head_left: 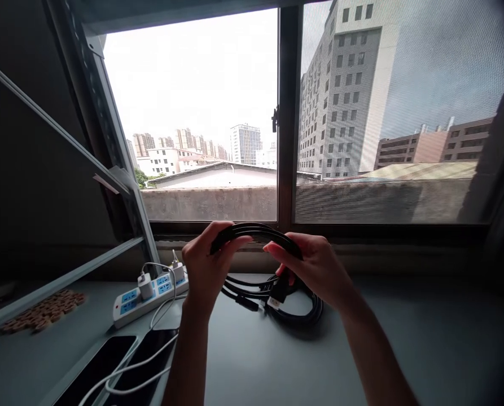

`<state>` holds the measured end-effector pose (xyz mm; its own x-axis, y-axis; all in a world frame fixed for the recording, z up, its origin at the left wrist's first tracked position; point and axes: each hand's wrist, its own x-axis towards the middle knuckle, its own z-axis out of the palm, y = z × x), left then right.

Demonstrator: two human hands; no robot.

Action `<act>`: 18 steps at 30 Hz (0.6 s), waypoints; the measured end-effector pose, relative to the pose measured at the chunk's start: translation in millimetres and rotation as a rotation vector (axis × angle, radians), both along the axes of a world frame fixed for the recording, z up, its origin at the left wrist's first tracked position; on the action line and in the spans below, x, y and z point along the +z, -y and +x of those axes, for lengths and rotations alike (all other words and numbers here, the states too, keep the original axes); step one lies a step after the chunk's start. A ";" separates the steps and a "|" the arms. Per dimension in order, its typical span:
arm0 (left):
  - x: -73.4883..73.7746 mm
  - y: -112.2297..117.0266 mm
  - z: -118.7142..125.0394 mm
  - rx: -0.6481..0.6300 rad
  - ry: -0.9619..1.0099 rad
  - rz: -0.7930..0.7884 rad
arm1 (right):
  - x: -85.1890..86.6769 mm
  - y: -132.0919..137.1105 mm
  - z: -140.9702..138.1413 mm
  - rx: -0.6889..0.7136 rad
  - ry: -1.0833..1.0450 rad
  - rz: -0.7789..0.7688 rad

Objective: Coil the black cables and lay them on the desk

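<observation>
A coil of black cable [255, 232] is held up in front of the window, its lower loops and a connector [276, 299] hanging down to the grey table [404, 349]. My left hand [205, 265] is closed round the left side of the coil. My right hand [315, 265] is closed round the right side, with fingers pinching the loops near the connector.
A white and blue power strip [148, 296] with two white chargers plugged in lies to the left. Two dark phones [120, 361] with white charging cables lie at the front left. Small brown pieces [44, 310] are scattered at the far left. A metal shelf frame [120, 186] stands on the left.
</observation>
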<state>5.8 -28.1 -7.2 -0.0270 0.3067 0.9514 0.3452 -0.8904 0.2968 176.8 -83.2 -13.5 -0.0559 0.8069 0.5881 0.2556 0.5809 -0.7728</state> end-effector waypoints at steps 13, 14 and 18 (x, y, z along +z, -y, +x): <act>2.2 -10.0 10.8 -0.025 0.086 -0.415 | -8.1 -11.0 -4.6 -0.417 0.341 0.132; 2.0 -11.0 10.9 -0.041 0.118 -0.458 | -10.0 -13.3 -6.3 -0.449 0.378 0.157; 0.8 -12.3 9.2 -0.095 0.226 -0.629 | -14.2 -19.1 -14.0 -0.600 0.507 0.209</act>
